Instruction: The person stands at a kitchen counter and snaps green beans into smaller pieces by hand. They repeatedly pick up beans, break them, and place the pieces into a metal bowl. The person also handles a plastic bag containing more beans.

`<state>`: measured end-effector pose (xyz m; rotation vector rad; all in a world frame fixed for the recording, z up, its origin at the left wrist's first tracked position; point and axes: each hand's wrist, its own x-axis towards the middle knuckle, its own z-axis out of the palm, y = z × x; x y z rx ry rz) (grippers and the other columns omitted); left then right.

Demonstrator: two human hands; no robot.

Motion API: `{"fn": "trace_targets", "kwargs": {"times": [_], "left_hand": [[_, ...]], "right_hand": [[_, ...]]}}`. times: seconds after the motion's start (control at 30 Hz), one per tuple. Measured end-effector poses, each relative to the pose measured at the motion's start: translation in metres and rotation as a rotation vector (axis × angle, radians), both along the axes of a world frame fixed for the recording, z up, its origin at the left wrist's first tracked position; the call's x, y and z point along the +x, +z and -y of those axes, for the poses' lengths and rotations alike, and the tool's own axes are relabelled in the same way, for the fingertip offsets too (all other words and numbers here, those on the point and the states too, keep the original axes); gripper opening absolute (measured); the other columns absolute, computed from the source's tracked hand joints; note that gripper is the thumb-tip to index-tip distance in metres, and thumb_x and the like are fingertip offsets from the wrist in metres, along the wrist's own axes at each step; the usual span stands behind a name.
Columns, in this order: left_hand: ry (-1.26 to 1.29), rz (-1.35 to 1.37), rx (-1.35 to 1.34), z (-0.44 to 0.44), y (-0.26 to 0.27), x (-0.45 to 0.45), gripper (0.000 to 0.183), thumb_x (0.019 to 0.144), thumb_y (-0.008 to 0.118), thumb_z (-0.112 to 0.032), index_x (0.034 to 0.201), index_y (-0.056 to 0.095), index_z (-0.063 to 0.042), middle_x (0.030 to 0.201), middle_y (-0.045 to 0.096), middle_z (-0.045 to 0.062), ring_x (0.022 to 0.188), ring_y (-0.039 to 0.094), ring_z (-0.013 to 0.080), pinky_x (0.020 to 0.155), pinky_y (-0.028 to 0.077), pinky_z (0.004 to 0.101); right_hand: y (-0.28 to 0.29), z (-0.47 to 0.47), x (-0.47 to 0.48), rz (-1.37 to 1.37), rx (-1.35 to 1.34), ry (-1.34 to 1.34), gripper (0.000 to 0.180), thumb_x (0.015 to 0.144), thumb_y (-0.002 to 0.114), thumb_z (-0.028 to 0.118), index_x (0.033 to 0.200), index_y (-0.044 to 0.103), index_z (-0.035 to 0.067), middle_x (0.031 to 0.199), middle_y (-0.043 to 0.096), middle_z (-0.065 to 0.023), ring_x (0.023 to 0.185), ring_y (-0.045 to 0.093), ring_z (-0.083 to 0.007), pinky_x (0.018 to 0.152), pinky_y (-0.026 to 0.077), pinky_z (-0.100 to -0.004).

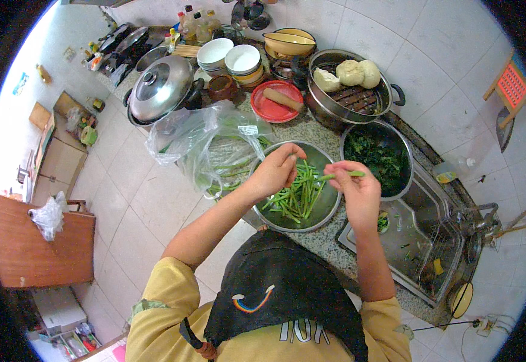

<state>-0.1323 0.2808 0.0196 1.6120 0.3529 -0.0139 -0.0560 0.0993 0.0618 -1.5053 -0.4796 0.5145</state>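
A metal bowl [333,206] holding cut green stems [295,194] stands on the speckled stone counter before me. Above its right rim, my right hand [358,185] pinches a short green stem [355,173]. My left hand [278,169] hovers over the bowl's upper left part, fingers curled; whether a bit of stem is between its fingertips cannot be told. To the left lies an open clear plastic bag [208,131] with long green stems inside. A second metal bowl [410,181], full of dark leafy greens [373,156], stands at the right.
At the right is a steel sink [407,244] with scraps in it. Behind the bowls stand a steamer pot [382,115] with pale buns, a red plastic basket [274,115] holding a wooden piece, stacked white bowls [243,59] and a large lidded pot [163,86].
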Motion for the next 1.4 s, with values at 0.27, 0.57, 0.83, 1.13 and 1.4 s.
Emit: {"fn": "trace_targets", "kwargs": {"times": [0.27,0.57,0.83,1.13,1.4], "left_hand": [[-0.086,-0.134,0.795,-0.031,-0.076,-0.027,0.026,0.086,0.048,-0.015,0.108,0.056,-0.002,0.111,0.053,0.021,0.103,0.052,0.0384,0.087,0.042,0.0441],[0.334,-0.398,1.264,-0.156,-0.158,-0.031,0.028,0.078,0.050,-0.008,0.103,0.059,-0.001,0.103,0.060,0.019,0.096,0.058,0.0348,0.083,0.046,0.0445],[0.091,-0.604,1.262,-0.195,-0.176,-0.020,0.025,0.081,0.048,-0.015,0.101,0.062,-0.008,0.098,0.063,0.017,0.093,0.060,0.0351,0.074,0.049,0.0428],[-0.251,-0.057,0.937,-0.163,-0.067,-0.043,0.020,0.083,0.053,-0.016,0.095,0.060,-0.002,0.080,0.063,0.013,0.067,0.061,0.0234,0.058,0.049,0.0358],[0.094,0.137,0.378,-0.077,0.065,-0.048,0.033,0.087,0.054,-0.013,0.119,0.055,-0.006,0.070,0.054,-0.002,0.053,0.046,0.0072,0.048,0.039,0.0227]], "right_hand": [[-0.063,0.009,0.006,0.556,-0.680,0.285,0.070,0.077,0.067,0.031,0.132,0.037,0.000,0.130,0.043,-0.0252,0.124,0.039,-0.0365,0.104,0.030,-0.0390],[-0.068,0.018,-0.007,0.451,-0.603,0.354,0.042,0.080,0.063,0.025,0.111,0.057,-0.001,0.119,0.054,-0.0213,0.112,0.051,-0.0338,0.098,0.038,-0.0382],[-0.058,0.034,-0.015,0.334,-0.656,0.250,0.037,0.080,0.063,0.022,0.108,0.059,0.000,0.112,0.059,-0.0182,0.106,0.055,-0.0329,0.094,0.041,-0.0373],[-0.067,0.015,-0.017,0.117,-0.508,0.376,0.030,0.086,0.058,0.021,0.107,0.060,0.000,0.107,0.062,-0.0148,0.096,0.061,-0.0209,0.083,0.048,-0.0318],[-0.020,-0.056,-0.031,-0.368,0.175,0.305,0.042,0.096,0.041,0.026,0.125,0.042,-0.005,0.112,0.058,-0.0166,0.104,0.057,-0.0245,0.094,0.043,-0.0346]]}}
